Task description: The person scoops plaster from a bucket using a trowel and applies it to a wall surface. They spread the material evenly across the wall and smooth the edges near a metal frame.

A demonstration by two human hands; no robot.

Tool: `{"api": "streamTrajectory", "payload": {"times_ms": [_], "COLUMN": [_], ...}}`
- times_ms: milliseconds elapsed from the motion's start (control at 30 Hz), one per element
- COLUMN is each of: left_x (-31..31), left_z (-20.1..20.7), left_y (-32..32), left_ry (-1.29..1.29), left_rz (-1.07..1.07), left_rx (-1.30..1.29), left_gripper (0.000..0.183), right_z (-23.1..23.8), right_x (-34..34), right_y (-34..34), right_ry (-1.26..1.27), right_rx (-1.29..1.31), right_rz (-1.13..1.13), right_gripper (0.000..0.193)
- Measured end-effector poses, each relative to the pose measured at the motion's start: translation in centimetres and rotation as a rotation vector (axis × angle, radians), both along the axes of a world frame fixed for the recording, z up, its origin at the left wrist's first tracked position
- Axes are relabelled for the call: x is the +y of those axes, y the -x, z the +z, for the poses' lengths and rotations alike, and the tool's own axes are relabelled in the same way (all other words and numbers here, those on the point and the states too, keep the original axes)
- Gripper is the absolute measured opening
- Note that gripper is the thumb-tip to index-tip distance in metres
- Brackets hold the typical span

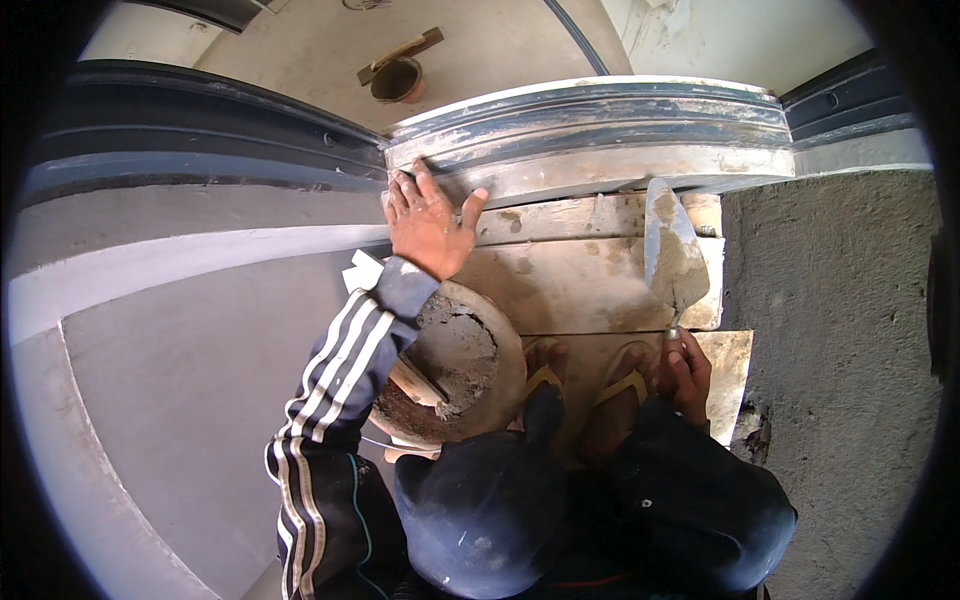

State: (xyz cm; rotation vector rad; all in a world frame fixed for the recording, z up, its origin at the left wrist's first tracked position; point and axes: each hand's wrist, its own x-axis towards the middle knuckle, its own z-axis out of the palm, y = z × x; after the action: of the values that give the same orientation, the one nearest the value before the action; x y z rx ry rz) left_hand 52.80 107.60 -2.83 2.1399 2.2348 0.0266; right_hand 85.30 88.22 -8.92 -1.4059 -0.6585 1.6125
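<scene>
My left hand (430,222) lies with fingers spread against the lower ledge of a dark, paint-smeared window frame (590,120), near its left corner. It holds nothing. Low on the right, my right hand (686,375) grips the handle of a pointed trowel (672,240). The blade points away from me, smeared with grey-brown mortar, and its tip reaches close to the ledge. Beneath my left forearm stands a round tub (508,345) with grey mortar (452,335) inside. A wooden piece (418,384) sticks out of the mortar; my sleeve partly hides it.
I stand in yellow-strapped sandals on wooden planks (570,285) set below the ledge. Rough grey plaster (830,350) covers the surface at right; a smoother grey wall (200,370) is at left. Beyond the frame, a small bucket (398,82) sits beside a wooden strip (400,55).
</scene>
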Motion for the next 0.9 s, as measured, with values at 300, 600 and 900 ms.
{"api": "streamTrajectory", "payload": {"times_ms": [300,600,900], "left_x": [0.5,4.2,3.5], "left_z": [1.8,-2.2,-2.7], "left_y": [-2.8,-2.1,-3.8], "left_ry": [-0.132,-0.274,-0.378], "left_rz": [-0.231,0.091,0.016], "left_rx": [-0.097,0.152,-0.186], "left_gripper": [0.079,0.078,0.074], "right_z": [-1.5,-1.1,-1.8], "right_x": [-0.6,-0.7,-1.2], "right_y": [-0.5,-0.7,-0.8], "right_ry": [-0.071,-0.028,-0.049], "right_rx": [-0.013,0.056,0.012], "right_rz": [0.005,-0.039,-0.006], "right_gripper": [0.046,0.046,0.047]}}
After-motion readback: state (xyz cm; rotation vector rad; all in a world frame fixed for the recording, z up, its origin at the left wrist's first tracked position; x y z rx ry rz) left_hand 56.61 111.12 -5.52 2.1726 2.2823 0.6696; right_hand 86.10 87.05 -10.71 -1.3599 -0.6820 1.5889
